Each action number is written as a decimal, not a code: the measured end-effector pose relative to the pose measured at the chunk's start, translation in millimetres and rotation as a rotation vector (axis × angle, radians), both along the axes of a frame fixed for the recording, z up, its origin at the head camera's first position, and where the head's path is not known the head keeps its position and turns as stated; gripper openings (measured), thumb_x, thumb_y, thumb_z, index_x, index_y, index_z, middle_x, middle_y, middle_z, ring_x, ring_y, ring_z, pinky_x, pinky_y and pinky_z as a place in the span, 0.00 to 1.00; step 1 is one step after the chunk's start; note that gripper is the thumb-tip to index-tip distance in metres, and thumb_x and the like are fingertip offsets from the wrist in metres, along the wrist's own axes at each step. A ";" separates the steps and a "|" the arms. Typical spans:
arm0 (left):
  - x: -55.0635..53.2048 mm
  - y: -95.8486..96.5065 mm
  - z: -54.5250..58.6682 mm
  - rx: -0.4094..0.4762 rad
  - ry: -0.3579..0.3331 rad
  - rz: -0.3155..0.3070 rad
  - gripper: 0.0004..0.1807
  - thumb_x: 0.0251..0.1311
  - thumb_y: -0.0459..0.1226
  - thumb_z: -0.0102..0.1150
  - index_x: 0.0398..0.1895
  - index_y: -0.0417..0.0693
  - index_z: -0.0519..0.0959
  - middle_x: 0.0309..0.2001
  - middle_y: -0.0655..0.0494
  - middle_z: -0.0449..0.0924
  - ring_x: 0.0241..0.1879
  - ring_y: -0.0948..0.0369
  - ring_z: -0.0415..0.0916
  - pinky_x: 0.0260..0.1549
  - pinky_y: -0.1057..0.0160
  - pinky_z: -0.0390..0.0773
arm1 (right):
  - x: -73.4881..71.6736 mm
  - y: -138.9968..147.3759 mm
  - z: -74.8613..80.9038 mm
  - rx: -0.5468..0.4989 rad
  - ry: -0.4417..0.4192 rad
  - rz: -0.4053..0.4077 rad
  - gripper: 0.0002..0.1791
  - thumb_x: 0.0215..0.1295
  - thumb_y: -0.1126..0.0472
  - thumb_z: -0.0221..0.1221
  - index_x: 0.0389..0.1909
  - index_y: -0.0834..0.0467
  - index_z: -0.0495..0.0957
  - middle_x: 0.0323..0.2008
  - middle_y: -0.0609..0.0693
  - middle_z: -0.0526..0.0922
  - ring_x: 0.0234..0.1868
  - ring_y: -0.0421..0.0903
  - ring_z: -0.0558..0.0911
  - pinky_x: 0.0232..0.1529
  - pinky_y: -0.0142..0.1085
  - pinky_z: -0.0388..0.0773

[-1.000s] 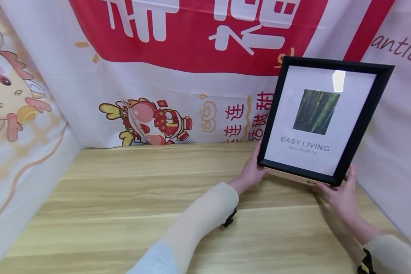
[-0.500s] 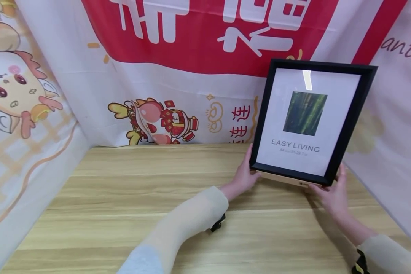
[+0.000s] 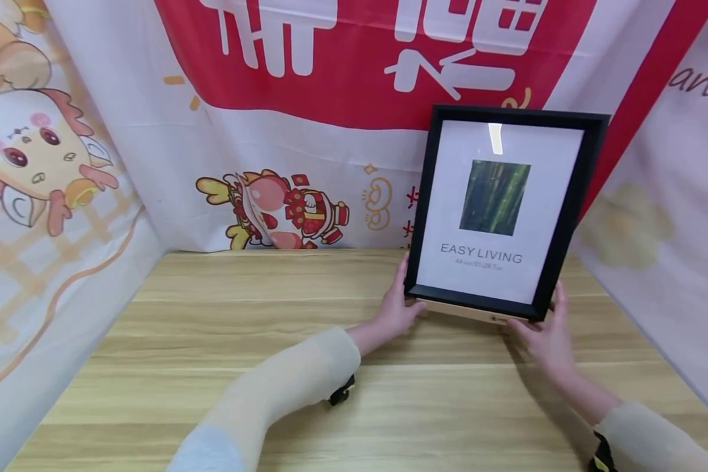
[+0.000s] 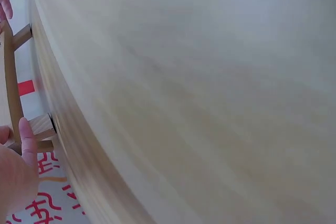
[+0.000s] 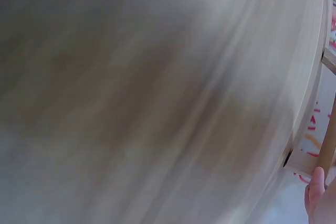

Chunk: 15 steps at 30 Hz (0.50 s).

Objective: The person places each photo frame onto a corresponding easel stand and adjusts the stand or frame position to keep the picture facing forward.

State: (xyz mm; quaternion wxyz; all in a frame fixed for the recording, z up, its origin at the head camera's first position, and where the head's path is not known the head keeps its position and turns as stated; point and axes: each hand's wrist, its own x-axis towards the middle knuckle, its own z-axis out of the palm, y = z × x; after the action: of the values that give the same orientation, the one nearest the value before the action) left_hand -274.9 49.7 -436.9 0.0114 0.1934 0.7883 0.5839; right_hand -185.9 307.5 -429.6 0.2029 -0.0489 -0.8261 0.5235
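Observation:
A black picture frame (image 3: 495, 196) with a bamboo picture and the words EASY LIVING stands tilted back. Its bottom edge rests on the ledge of a wooden stand (image 3: 466, 311), whose short legs show in both wrist views. My left hand (image 3: 396, 308) holds the lower left corner, thumb on the front of the ledge. At the lower right corner my right hand (image 3: 545, 341) grips likewise, thumb under the frame's edge. In the left wrist view, a finger (image 4: 27, 137) lies against the wooden bar. Parts of the fingers behind the frame are hidden.
The wood-grain table (image 3: 212, 367) spreads to the left and in front of the hands. Printed cloth (image 3: 307, 144) hangs behind the frame, with more cloth along the left (image 3: 53, 262) and right (image 3: 655, 262) sides.
Both hands have moved the picture frame and its stand leftward along the table, away from the right cloth. The frame now covers more of the red lettering. The head view has shifted slightly.

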 end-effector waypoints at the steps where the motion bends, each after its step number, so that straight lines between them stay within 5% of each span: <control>1: 0.6 -3.2 -0.2 0.011 -0.010 0.002 0.64 0.54 0.21 0.63 0.75 0.80 0.34 0.74 0.50 0.55 0.59 0.51 0.71 0.24 0.63 0.83 | -0.6 -3.2 0.0 -0.001 0.001 0.005 0.64 0.54 0.80 0.64 0.77 0.46 0.29 0.63 0.69 0.55 0.42 0.43 0.78 0.40 0.18 0.75; 6: 2.3 -22.3 -0.8 0.034 -0.034 0.012 0.65 0.54 0.20 0.63 0.74 0.85 0.34 0.73 0.44 0.56 0.44 0.51 0.78 0.24 0.58 0.84 | -4.1 -20.1 0.3 -0.022 -0.018 0.029 0.64 0.55 0.79 0.63 0.77 0.47 0.27 0.64 0.71 0.54 0.52 0.67 0.73 0.40 0.17 0.74; 9: 2.8 -34.7 -1.1 0.031 -0.048 0.023 0.65 0.54 0.21 0.63 0.73 0.88 0.33 0.73 0.43 0.54 0.37 0.52 0.78 0.24 0.58 0.84 | -6.6 -30.4 1.6 -0.026 -0.034 0.044 0.63 0.57 0.78 0.63 0.77 0.46 0.26 0.65 0.72 0.53 0.54 0.69 0.72 0.40 0.15 0.72; 15: 6.7 -56.4 -0.7 0.030 -0.036 0.038 0.64 0.55 0.22 0.63 0.74 0.84 0.33 0.69 0.40 0.61 0.40 0.50 0.79 0.25 0.58 0.84 | -11.7 -48.4 5.0 -0.013 -0.050 0.063 0.62 0.59 0.77 0.62 0.77 0.42 0.29 0.65 0.70 0.54 0.54 0.67 0.73 0.40 0.15 0.71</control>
State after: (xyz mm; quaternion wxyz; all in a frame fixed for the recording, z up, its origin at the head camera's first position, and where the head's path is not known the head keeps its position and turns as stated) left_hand -268.3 -6.6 -437.6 0.0115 0.1680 0.7826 0.5994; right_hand -197.6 259.1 -424.6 0.1653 -0.0369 -0.8287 0.5335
